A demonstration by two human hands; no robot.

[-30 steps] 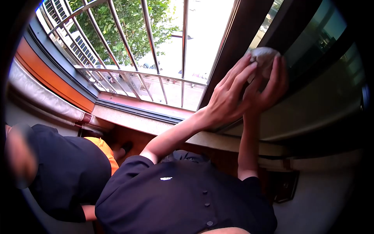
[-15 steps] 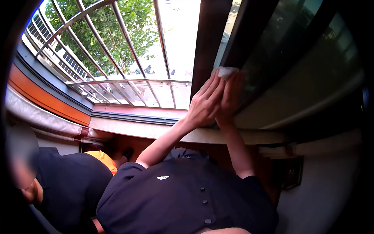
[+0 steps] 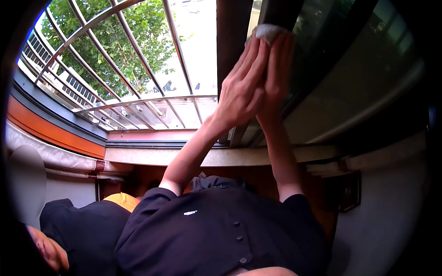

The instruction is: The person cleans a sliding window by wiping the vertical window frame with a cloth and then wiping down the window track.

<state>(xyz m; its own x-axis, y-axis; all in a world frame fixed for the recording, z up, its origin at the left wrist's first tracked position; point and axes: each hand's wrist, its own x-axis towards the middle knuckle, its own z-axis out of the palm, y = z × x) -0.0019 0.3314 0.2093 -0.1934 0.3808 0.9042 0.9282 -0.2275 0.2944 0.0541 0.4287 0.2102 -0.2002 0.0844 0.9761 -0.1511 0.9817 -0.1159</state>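
Note:
A white cloth [image 3: 269,31] shows above my fingertips, bunched against the dark window frame [image 3: 281,14]. My left hand [image 3: 241,94] has its fingers together and stretched upward, pressing the cloth from the left side. Close beside it, my right hand [image 3: 278,69] holds the same cloth from the right, with its fingers also raised. The two hands touch along their inner edges. Much of the cloth is hidden behind the fingers. The dark glass pane [image 3: 340,78] lies to the right of my hands.
Metal bars [image 3: 124,50] stand outside the window opening on the left, with a tree beyond. A pale sill [image 3: 230,158] runs below. Another person in a dark shirt [image 3: 87,230] is close at my lower left. Gathered curtains [image 3: 69,154] hang at the left.
Both hands have moved up along the window frame with the cloth. The view has shifted slightly, and the other person at the left sits lower in it.

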